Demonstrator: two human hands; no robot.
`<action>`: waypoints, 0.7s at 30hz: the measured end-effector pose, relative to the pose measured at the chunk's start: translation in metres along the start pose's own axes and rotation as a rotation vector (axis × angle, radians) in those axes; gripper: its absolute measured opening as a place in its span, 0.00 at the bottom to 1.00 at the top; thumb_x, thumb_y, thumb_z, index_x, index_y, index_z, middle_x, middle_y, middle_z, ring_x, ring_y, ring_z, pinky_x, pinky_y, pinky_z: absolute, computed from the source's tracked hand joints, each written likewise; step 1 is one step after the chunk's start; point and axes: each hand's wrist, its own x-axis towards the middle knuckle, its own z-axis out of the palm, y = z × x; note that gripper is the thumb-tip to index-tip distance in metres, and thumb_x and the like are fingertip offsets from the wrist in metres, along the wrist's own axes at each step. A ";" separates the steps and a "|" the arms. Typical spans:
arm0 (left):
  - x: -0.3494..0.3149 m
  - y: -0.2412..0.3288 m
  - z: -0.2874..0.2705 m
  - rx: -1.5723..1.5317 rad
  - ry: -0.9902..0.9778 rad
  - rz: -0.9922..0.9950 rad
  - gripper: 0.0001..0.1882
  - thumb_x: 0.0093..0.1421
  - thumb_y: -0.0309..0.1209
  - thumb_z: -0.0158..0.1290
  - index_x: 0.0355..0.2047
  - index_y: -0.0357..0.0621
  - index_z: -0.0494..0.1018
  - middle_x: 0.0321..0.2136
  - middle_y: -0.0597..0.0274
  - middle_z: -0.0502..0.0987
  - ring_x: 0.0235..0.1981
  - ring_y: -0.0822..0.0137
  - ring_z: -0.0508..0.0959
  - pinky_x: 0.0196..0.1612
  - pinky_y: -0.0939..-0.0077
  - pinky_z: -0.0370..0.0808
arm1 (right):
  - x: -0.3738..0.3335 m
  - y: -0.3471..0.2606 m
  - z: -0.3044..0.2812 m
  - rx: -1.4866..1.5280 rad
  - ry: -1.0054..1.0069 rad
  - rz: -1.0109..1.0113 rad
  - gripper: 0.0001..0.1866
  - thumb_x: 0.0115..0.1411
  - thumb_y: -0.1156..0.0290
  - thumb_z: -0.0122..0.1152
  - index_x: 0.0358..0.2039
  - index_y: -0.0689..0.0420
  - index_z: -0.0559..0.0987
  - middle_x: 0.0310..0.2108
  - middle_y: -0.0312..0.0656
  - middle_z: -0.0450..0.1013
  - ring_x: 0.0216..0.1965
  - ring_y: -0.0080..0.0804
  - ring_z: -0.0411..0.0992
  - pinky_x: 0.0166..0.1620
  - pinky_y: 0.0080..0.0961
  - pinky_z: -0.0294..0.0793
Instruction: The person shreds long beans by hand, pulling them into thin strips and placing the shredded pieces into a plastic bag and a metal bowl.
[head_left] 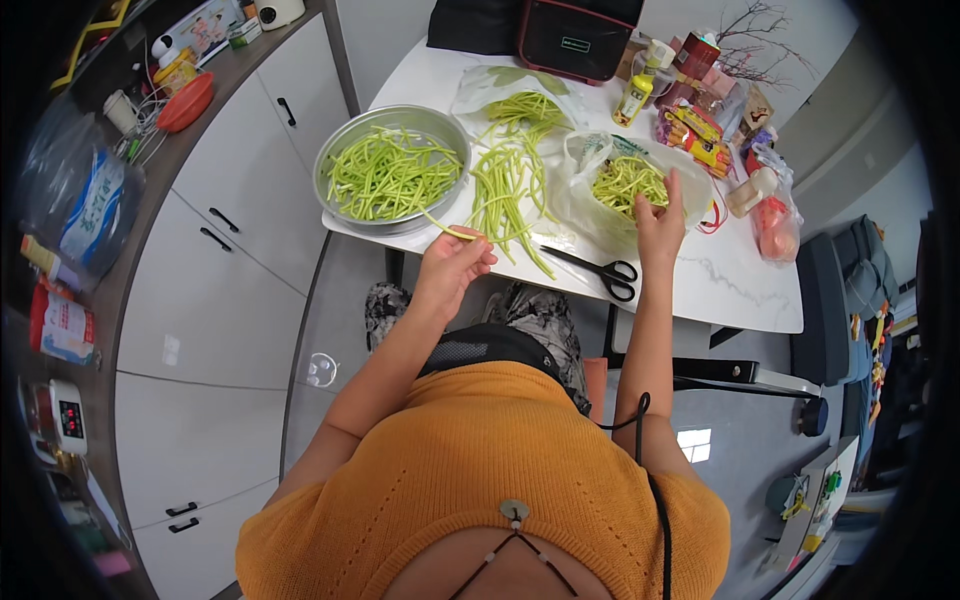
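Note:
My left hand (455, 265) pinches a long, thin green stalk (448, 232) near the table's front edge. That stalk looks like a garlic scape. Above and to the left stands a round metal pan (330, 190) filled with cut green stalks (395, 172). Whole stalks (508, 195) lie loose on the table and run back into a clear plastic bag (475, 88). My right hand (660, 225), fingers apart, is at the right side of a white plastic bag (575, 195) holding curled green trimmings (630, 183). Black scissors (600, 270) lie between my hands.
The white table (740, 290) carries a dark boxy appliance (575, 45) at the back. A yellow bottle (632, 100), snack packets (695, 140) and a bag of pinkish-red items (775, 225) crowd its right side. White cabinets (220, 250) curve along the left.

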 end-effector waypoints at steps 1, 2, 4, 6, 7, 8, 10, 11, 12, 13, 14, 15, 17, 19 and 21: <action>0.000 0.001 0.001 -0.001 -0.003 0.011 0.07 0.57 0.26 0.50 0.35 0.39 0.66 0.28 0.60 0.73 0.28 0.72 0.74 0.31 0.82 0.71 | -0.004 -0.002 0.002 0.010 -0.100 -0.072 0.17 0.50 0.76 0.58 0.43 0.59 0.74 0.41 0.45 0.72 0.25 0.24 0.69 0.31 0.21 0.70; 0.000 0.001 0.003 -0.001 -0.009 0.016 0.07 0.57 0.26 0.50 0.35 0.39 0.66 0.28 0.60 0.73 0.28 0.72 0.74 0.31 0.82 0.71 | -0.012 -0.004 0.005 0.017 -0.198 -0.140 0.16 0.50 0.76 0.58 0.42 0.57 0.75 0.40 0.44 0.72 0.25 0.25 0.70 0.31 0.21 0.70; 0.000 0.001 0.004 0.003 -0.014 0.024 0.07 0.57 0.26 0.50 0.35 0.38 0.66 0.28 0.60 0.73 0.28 0.72 0.74 0.30 0.83 0.71 | -0.029 -0.017 0.012 0.016 -0.386 -0.288 0.13 0.50 0.74 0.59 0.39 0.55 0.76 0.38 0.43 0.72 0.24 0.28 0.70 0.30 0.23 0.70; 0.000 0.002 0.003 0.009 -0.015 0.031 0.07 0.57 0.26 0.50 0.35 0.38 0.66 0.28 0.60 0.73 0.28 0.72 0.74 0.30 0.83 0.71 | -0.046 -0.041 0.018 -0.029 -0.510 -0.368 0.12 0.50 0.72 0.60 0.37 0.53 0.76 0.35 0.42 0.72 0.23 0.32 0.70 0.29 0.24 0.70; -0.001 0.003 0.003 0.012 -0.015 0.031 0.07 0.57 0.26 0.50 0.35 0.38 0.66 0.28 0.60 0.73 0.28 0.72 0.74 0.30 0.83 0.71 | -0.053 -0.052 0.019 -0.064 -0.546 -0.366 0.11 0.50 0.71 0.60 0.37 0.53 0.76 0.33 0.41 0.72 0.23 0.33 0.70 0.28 0.24 0.70; -0.001 0.004 0.004 0.014 -0.019 0.030 0.07 0.57 0.26 0.50 0.35 0.38 0.66 0.28 0.60 0.73 0.27 0.72 0.74 0.30 0.83 0.71 | -0.056 -0.058 0.021 -0.101 -0.580 -0.364 0.11 0.50 0.70 0.60 0.36 0.53 0.77 0.32 0.41 0.72 0.23 0.34 0.70 0.28 0.25 0.69; -0.002 0.005 0.006 0.024 -0.024 0.031 0.07 0.57 0.26 0.50 0.35 0.39 0.67 0.28 0.60 0.73 0.27 0.72 0.74 0.30 0.83 0.71 | -0.059 -0.060 0.024 -0.105 -0.578 -0.366 0.09 0.50 0.69 0.60 0.34 0.53 0.77 0.29 0.39 0.72 0.22 0.35 0.70 0.27 0.25 0.69; -0.003 0.006 0.006 0.029 -0.024 0.029 0.07 0.57 0.26 0.50 0.35 0.39 0.67 0.28 0.61 0.73 0.27 0.72 0.74 0.31 0.83 0.71 | -0.059 -0.060 0.025 -0.110 -0.580 -0.365 0.08 0.51 0.69 0.59 0.33 0.53 0.77 0.28 0.39 0.72 0.22 0.35 0.70 0.26 0.26 0.69; -0.003 0.006 0.007 0.034 -0.025 0.026 0.07 0.56 0.26 0.50 0.35 0.39 0.67 0.28 0.62 0.73 0.27 0.72 0.74 0.31 0.83 0.71 | -0.059 -0.059 0.026 -0.116 -0.567 -0.392 0.07 0.51 0.69 0.59 0.32 0.53 0.77 0.27 0.38 0.71 0.22 0.36 0.70 0.26 0.26 0.69; -0.002 0.007 0.008 0.033 -0.031 0.025 0.07 0.56 0.26 0.51 0.35 0.39 0.67 0.28 0.62 0.73 0.27 0.72 0.74 0.31 0.83 0.71 | -0.059 -0.058 0.028 -0.123 -0.553 -0.418 0.06 0.51 0.69 0.59 0.31 0.53 0.77 0.26 0.38 0.71 0.22 0.36 0.71 0.26 0.26 0.69; -0.002 0.006 0.008 0.032 -0.035 0.025 0.07 0.56 0.26 0.51 0.35 0.39 0.67 0.28 0.62 0.73 0.27 0.73 0.74 0.30 0.83 0.71 | -0.060 -0.056 0.028 -0.128 -0.541 -0.446 0.05 0.51 0.70 0.59 0.30 0.54 0.77 0.25 0.38 0.71 0.22 0.36 0.71 0.26 0.27 0.69; -0.002 0.006 0.008 0.031 -0.039 0.024 0.08 0.56 0.27 0.51 0.35 0.39 0.67 0.28 0.62 0.73 0.27 0.73 0.74 0.30 0.83 0.71 | -0.061 -0.057 0.028 -0.142 -0.531 -0.464 0.05 0.50 0.70 0.59 0.29 0.54 0.76 0.25 0.38 0.71 0.22 0.37 0.71 0.26 0.27 0.69; -0.003 0.005 0.008 0.044 -0.027 0.036 0.07 0.56 0.26 0.51 0.34 0.39 0.67 0.28 0.62 0.74 0.27 0.73 0.75 0.30 0.84 0.70 | -0.064 -0.060 0.027 -0.170 -0.511 -0.500 0.04 0.50 0.70 0.59 0.27 0.54 0.76 0.24 0.38 0.70 0.22 0.37 0.70 0.25 0.28 0.69; -0.004 0.004 0.011 0.086 -0.018 0.077 0.06 0.56 0.26 0.51 0.33 0.39 0.68 0.27 0.62 0.74 0.26 0.73 0.75 0.29 0.84 0.70 | -0.067 -0.060 0.028 -0.245 -0.504 -0.511 0.04 0.49 0.70 0.59 0.26 0.55 0.75 0.23 0.39 0.70 0.22 0.38 0.70 0.25 0.28 0.68; -0.006 0.002 0.015 0.159 -0.011 0.145 0.05 0.55 0.25 0.51 0.32 0.39 0.68 0.27 0.63 0.74 0.25 0.74 0.75 0.28 0.86 0.70 | -0.071 -0.061 0.029 -0.265 -0.501 -0.527 0.04 0.49 0.71 0.60 0.24 0.56 0.75 0.22 0.40 0.70 0.21 0.38 0.70 0.24 0.28 0.68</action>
